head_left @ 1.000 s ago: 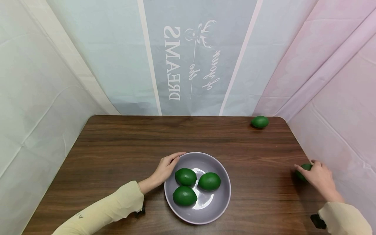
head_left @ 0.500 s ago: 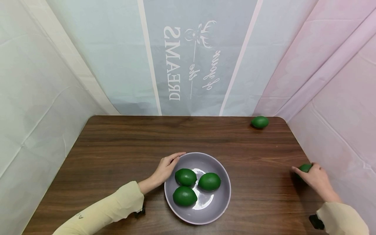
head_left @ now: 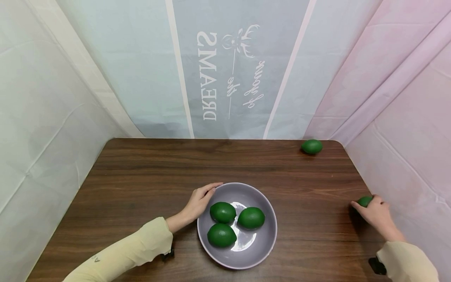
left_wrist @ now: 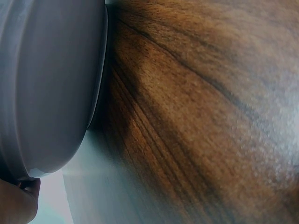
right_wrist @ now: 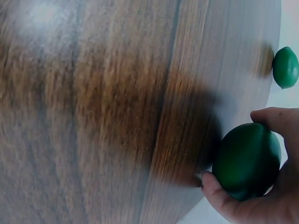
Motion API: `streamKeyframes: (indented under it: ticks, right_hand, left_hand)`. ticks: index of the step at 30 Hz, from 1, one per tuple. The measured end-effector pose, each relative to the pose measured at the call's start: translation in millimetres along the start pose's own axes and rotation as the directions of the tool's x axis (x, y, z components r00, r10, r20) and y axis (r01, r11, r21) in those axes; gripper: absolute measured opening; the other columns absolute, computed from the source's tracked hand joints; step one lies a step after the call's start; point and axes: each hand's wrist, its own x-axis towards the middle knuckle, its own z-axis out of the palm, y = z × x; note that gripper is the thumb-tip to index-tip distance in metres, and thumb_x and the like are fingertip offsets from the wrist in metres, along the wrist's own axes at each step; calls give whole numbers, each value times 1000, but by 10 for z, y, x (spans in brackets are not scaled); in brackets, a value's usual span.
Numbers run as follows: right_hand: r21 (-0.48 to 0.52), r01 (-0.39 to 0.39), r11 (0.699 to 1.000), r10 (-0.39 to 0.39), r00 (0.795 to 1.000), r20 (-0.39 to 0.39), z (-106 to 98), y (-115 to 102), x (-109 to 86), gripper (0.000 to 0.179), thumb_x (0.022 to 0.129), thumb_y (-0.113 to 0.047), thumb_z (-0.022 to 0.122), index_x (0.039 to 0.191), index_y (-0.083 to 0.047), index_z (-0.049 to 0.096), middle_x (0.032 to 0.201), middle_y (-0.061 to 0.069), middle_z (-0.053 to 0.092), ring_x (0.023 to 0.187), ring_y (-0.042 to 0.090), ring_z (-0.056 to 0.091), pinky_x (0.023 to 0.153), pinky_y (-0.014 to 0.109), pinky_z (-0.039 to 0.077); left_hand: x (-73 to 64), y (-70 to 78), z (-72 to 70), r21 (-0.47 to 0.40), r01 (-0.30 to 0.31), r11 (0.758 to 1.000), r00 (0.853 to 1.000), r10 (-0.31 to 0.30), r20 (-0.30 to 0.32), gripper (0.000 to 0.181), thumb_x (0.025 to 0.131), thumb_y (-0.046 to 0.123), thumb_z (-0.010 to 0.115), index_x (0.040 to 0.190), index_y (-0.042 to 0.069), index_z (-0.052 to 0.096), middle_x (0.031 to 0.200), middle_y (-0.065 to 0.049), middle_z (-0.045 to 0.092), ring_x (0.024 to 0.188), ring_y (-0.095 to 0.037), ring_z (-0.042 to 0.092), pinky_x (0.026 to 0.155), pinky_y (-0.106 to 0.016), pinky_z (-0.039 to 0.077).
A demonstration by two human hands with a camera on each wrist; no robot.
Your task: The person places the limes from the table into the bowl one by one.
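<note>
Pinching a lime (right_wrist: 245, 161) well right of the bowl (head_left: 251, 256), the right hand (head_left: 379, 215) should likely squeeze firmly from both sides, while the left hand (head_left: 195, 204) holds the bowl's rim.

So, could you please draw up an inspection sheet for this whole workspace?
Surface: brown wood-grain table.
Job's things: grey bowl with three limes in it; far lime near the table's far right corner; held lime by its right edge.
Clutter: nothing seen.
Left grip: holds the bowl's rim on its left side.
Right grip: curled round the held lime; whether that is off the table is unclear.
Cables: nothing seen.
Surroundings: backdrop lettered DREAMS behind; pale left sheet and pinkish right sheet at the sides.
</note>
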Motion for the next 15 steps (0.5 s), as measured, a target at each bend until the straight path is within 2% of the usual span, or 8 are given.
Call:
streamKeyframes:
  ticks: [6, 15]
  right_hand:
    - [5, -28, 1000, 28, 1000, -2, 12, -9, 28, 85, 89, -38, 47, 125, 28, 6, 110, 54, 17, 99, 62, 26, 79, 64, 34]
    - [5, -23, 1000, 23, 1000, -7, 15, -16, 29, 84, 89, -37, 47, 123, 28, 7, 105, 52, 19, 93, 61, 29, 76, 63, 34]
  left_hand:
    - [1, 1, 3, 1, 2, 1000, 1000, -2, -3, 27, 95, 12, 46, 118, 11, 63, 117, -3, 62, 111, -15, 55, 93, -35, 43]
    - [3, -4, 5, 7, 11, 1000, 1000, -11, -5, 27, 95, 12, 47, 117, 12, 63, 116, -2, 62, 110, -14, 54, 94, -34, 43]
